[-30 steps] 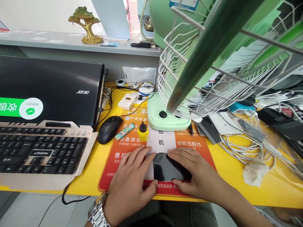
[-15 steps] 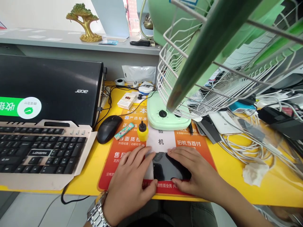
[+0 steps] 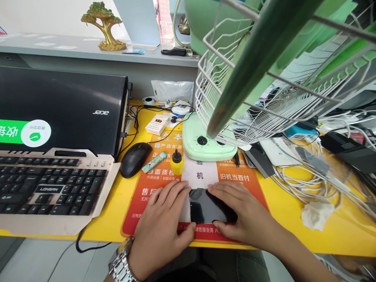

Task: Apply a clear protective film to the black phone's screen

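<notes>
A black smartphone [image 3: 207, 207] lies flat on a red and orange printed mat [image 3: 132, 223], its glossy dark face up. My right hand [image 3: 242, 209] grips its right end, the thumb at the near edge and the fingers along the far edge. The phone's right part is hidden under that palm. My left hand [image 3: 164, 219] rests on the mat just left of the phone, fingers stretched out and the thumb apart, holding nothing. Beyond my left fingertips stands a small yellow bottle [image 3: 176, 165] with a black nozzle. Near it lies a green patterned lighter-like piece [image 3: 154, 162].
A green fan [image 3: 211, 152] rises behind the phone, its cage leaning over the right side. At left are a keyboard [image 3: 49, 188], a black mouse [image 3: 135, 159] and an Acer laptop [image 3: 73, 105]. Coiled white cables [image 3: 296, 184] and crumpled tissue [image 3: 317, 215] lie at right.
My left index fingertip has drawn back slightly to the left from the phone's far left corner. My right hand and the phone look unmoved.
</notes>
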Available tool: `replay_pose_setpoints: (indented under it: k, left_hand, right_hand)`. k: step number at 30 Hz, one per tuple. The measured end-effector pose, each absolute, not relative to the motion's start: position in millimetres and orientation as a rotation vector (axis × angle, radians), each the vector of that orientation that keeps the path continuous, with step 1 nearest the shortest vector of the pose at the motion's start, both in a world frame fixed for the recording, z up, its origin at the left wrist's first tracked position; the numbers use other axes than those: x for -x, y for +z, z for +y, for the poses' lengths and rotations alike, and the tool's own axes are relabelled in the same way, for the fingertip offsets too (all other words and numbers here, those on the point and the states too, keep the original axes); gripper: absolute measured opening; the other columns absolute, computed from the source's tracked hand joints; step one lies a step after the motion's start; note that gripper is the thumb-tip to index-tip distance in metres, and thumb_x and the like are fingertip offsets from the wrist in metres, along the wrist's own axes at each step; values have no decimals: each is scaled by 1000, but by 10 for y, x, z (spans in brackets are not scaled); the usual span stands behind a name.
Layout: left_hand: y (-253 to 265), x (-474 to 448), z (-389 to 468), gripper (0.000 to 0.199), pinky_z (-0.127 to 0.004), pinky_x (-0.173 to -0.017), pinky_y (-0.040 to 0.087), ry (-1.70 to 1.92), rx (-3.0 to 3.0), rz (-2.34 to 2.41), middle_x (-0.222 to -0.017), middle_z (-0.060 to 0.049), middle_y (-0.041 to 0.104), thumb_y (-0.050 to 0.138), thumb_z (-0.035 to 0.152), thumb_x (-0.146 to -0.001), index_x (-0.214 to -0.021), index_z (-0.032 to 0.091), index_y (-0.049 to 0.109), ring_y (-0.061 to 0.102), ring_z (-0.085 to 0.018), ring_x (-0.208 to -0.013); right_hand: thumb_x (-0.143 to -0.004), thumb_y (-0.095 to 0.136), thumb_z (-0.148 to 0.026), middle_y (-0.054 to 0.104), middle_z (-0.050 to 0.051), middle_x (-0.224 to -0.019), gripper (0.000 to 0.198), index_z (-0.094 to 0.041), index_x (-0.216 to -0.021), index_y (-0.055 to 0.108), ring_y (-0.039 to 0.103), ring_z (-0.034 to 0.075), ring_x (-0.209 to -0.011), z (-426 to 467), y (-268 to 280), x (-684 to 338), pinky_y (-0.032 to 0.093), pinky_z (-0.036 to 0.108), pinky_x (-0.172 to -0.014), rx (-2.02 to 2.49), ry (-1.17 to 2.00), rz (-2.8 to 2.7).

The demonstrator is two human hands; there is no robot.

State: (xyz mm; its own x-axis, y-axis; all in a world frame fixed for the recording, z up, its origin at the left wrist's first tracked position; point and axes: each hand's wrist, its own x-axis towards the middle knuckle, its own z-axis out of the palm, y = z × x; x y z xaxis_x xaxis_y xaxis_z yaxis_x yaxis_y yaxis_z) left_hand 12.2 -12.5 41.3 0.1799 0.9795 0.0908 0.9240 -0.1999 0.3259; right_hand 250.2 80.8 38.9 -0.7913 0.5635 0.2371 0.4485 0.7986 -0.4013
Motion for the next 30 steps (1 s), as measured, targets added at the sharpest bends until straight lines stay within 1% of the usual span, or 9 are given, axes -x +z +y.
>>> replay_pose_setpoints:
  k: [3, 10, 15, 21, 30]
  left_hand:
    - [412, -122, -121, 60, -50, -114, 33, 413, -2247, 1847, -153, -4, 50, 57, 32, -85, -143, 24, 43, 40, -28, -143]
    - [413, -121, -130, 60, -50, -114, 33, 430, -2237, 1834, -154, -2, 48, 56, 32, -86, -144, 28, 42, 39, -27, -143]
    - [412, -117, -138, 58, -51, -114, 33, 417, -2224, 1838, -154, -3, 49, 56, 33, -86, -142, 26, 43, 38, -27, -144]
    - [415, -123, -135, 61, -52, -113, 33, 399, -2244, 1843, -154, -3, 49, 56, 32, -86, -145, 26, 43, 38, -28, -143]
    - [426, -137, -115, 58, -52, -114, 33, 431, -2208, 1866, -151, -3, 52, 58, 33, -84, -141, 26, 49, 42, -28, -141]
  right_hand:
    - [-79, 70, -28, 64, 8, -135, 64, -22, -140, 50, 58, 26, -125, 806, 385, -2509, 48, 50, -108, 779, 476, -2653]
    - [-81, 69, -30, 62, 9, -138, 64, -23, -142, 49, 57, 27, -128, 791, 377, -2527, 46, 51, -110, 800, 495, -2658]
    - [-82, 70, -31, 62, 9, -139, 64, -23, -142, 50, 57, 27, -129, 783, 373, -2527, 46, 51, -111, 818, 497, -2654]
    - [-82, 69, -30, 63, 9, -138, 62, -23, -141, 51, 58, 27, -127, 786, 390, -2519, 47, 50, -110, 808, 473, -2669]
    - [-84, 69, -31, 63, 11, -138, 59, -21, -140, 54, 60, 27, -127, 776, 412, -2525, 48, 50, -109, 780, 447, -2651]
